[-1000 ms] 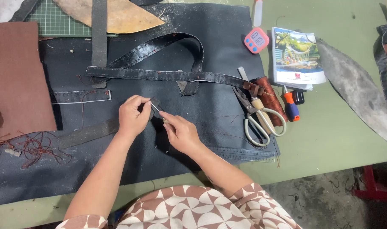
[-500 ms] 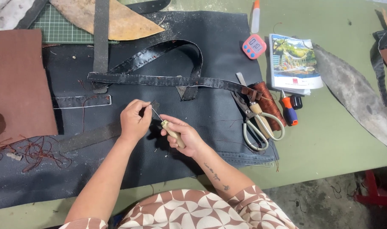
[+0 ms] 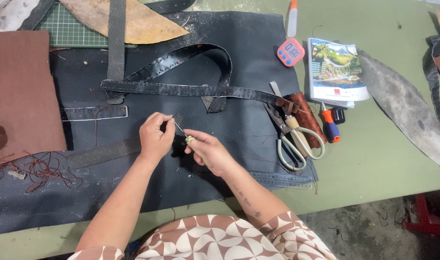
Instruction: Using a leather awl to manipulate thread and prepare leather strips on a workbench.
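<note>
While the left hand [image 3: 155,137] pinches something tiny at its fingertips, too small to make out, the right hand [image 3: 208,151] is wrapped around the pale wooden handle of an awl [image 3: 184,135], with its thin metal point aimed up and left at the left fingertips. Both hands sit close together over a big sheet of black leather [image 3: 249,62] spread across the green surface [image 3: 374,163].

Just above the hands there's a long black strap [image 3: 191,89] lying flat, with a looped strap [image 3: 186,53] arching over it. Off to the right of the right hand are scissors [image 3: 294,142] with pale handles, right beside a spool of brown thread [image 3: 307,115] and a small orange-handled tool [image 3: 330,125]. Further up sit a pink timer [image 3: 291,51] and a booklet [image 3: 335,72] with a landscape photo cover. On the left, a brown leather piece [image 3: 20,91] overlaps the black sheet, and a tangle of reddish thread scraps [image 3: 37,168] lies below it. A green cutting mat [image 3: 80,31] peeks out at the top left.
</note>
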